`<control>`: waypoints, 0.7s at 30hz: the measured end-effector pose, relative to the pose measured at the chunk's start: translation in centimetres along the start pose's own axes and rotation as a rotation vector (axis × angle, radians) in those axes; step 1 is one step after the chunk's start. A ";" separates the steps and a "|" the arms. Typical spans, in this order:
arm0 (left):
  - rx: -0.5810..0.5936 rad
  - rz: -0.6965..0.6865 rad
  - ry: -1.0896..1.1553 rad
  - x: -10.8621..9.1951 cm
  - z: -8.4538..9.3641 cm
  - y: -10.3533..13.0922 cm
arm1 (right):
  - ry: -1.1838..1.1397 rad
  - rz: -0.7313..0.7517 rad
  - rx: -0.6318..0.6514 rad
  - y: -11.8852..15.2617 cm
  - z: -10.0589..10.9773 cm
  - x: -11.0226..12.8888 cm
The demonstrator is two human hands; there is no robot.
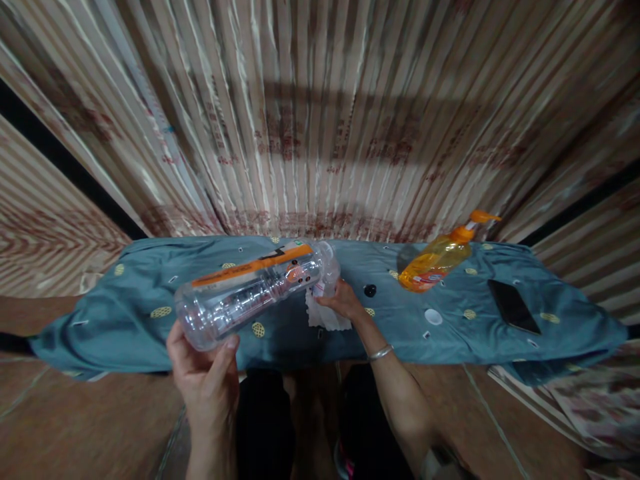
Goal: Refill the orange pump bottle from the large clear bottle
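A clear plastic bottle [250, 293] with an orange label lies tilted across the middle, its neck pointing up and to the right. My left hand [205, 373] is wrapped round the bottle's base, thumb at the lower edge. At the neck end, my right hand [343, 300] has its fingers closed on a white cloth or tissue [327, 317], which hangs below the bottle's mouth. The fingertips of that hand are partly hidden behind the neck and the cloth.
A green-blue patterned cloth [280, 340] covers the narrow table. To the right are a pump bottle of orange liquid [435, 263], a black cap [370, 291], a white disc [433, 317] and a phone [513, 307]. A striped curtain [310, 133] hangs behind.
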State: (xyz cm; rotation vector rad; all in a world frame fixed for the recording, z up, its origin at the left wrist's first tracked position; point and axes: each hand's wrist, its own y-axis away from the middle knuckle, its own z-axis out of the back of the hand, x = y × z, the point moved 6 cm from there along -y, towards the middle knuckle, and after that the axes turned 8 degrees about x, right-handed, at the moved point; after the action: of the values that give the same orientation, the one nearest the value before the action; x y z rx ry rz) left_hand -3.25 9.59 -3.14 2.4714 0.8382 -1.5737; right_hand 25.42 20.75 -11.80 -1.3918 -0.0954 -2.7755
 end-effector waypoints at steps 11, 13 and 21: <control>0.026 0.002 -0.010 0.0 -0.2 0.1 | -0.003 -0.001 0.001 0.0 0.1 0.0; 0.029 -0.002 0.003 -0.1 -0.3 0.1 | 0.003 0.000 0.007 -0.1 0.1 0.0; 0.047 -0.020 0.016 -0.6 -0.8 0.0 | 0.006 -0.023 0.011 0.0 0.0 -0.1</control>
State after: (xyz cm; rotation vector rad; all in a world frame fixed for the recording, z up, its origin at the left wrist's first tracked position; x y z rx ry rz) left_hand -2.77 9.66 -2.28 2.5191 0.8397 -1.6002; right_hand 25.51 20.80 -11.92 -1.3891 -0.1264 -2.7928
